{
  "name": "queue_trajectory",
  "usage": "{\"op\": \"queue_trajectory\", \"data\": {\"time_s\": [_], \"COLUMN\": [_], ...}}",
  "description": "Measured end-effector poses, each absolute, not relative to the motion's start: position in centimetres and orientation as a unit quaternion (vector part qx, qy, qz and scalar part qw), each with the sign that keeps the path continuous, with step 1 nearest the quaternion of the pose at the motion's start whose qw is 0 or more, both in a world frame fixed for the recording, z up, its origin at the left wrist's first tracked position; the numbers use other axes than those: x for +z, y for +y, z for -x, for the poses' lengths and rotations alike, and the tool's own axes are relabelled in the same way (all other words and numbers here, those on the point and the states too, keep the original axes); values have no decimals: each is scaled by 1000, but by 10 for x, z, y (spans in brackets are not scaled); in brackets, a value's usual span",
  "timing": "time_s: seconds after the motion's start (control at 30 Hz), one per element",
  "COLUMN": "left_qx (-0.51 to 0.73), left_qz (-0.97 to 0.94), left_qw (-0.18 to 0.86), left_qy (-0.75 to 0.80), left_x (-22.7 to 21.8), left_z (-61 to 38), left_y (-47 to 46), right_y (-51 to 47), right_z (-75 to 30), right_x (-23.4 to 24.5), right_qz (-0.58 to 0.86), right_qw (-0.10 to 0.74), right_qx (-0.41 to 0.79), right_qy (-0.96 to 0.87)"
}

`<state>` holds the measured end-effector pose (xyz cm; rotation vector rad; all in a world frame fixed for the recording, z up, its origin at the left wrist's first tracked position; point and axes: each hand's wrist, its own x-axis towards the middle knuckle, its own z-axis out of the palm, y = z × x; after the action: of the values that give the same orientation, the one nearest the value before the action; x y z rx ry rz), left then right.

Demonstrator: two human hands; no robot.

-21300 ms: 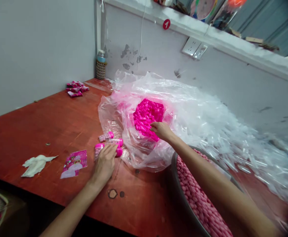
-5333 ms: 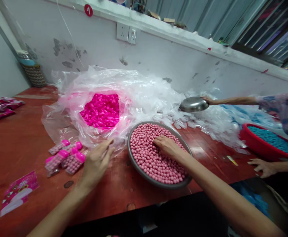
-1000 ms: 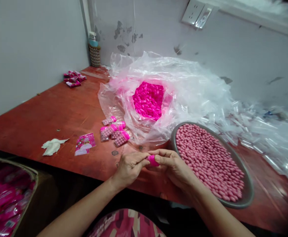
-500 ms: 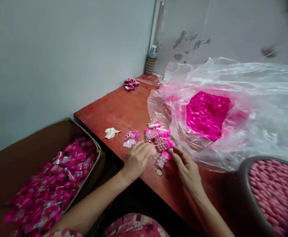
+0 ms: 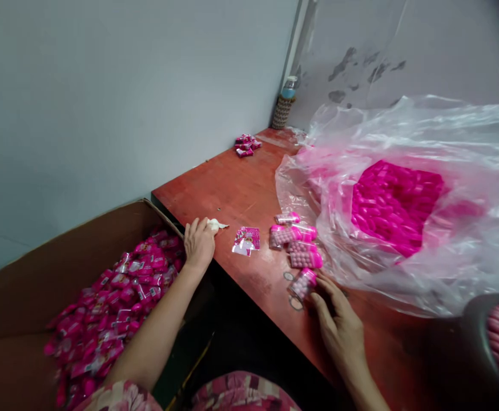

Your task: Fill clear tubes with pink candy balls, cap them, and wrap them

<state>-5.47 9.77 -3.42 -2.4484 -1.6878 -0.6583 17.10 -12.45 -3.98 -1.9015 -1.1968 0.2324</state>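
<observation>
My left hand [image 5: 200,245] lies at the table's left edge, its fingers stretched out and slightly apart. They reach a crumpled white piece of tissue [image 5: 217,225] and partly cover it; whether they press on it I cannot tell. My right hand [image 5: 339,322] rests on the table with thumb and fingers apart, the tips beside the pink cap of a small clear bottle [image 5: 303,284] of pale pink balls. Several like bottles [image 5: 305,260] lie on their sides just beyond it. Between the hands is a flat pink printed wrapper [image 5: 247,240].
An open cardboard box [image 5: 104,240] of pink packets stands left, below the table [image 5: 215,191]. A clear plastic bag [image 5: 467,251] holding bright pink pieces spreads over the right side. A dark tub [image 5: 474,325] of pink balls is at lower right. A bottle [image 5: 282,108] stands in the far corner.
My left hand has moved left from the bottles to the tissue. My right hand stays beside the nearest bottle. The view has turned left.
</observation>
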Motion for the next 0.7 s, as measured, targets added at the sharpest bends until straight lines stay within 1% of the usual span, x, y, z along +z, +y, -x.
{"op": "queue_trajectory", "data": {"time_s": [0.07,0.17,0.27,0.37,0.43,0.53,0.6,0.67,0.7], "left_qx": [-255,-284,-247,-218,-227,-284,-337,-382,-398], "left_qz": [805,848,897,910,907,891,878,870,870], "left_qw": [49,21,-19,-40,-54,-74,-80,-82,-84], "left_qy": [-533,-447,-365,-350,-351,-345,-331,-301,-279], "left_x": [-30,-24,-25,-34,-41,-47,-46,-39,-35], "left_z": [50,35,13,-2,-5,-3,-1,-1,-2], "left_y": [92,81,71,68,68,70,68,61,55], "right_y": [-125,-125,-125,-124,-122,-122,-122,-122,-120], "right_z": [-171,-171,-170,-170,-170,-171,-168,-160,-155], "right_x": [-39,-40,-40,-41,-42,-43,-37,-25,-16], "right_qz": [759,759,757,751,746,745,746,742,737], "right_qw": [425,420,414,414,416,421,435,466,492], "right_qx": [86,76,62,51,50,44,18,-1,14], "right_qy": [-485,-492,-502,-512,-517,-515,-504,-482,-463]}}
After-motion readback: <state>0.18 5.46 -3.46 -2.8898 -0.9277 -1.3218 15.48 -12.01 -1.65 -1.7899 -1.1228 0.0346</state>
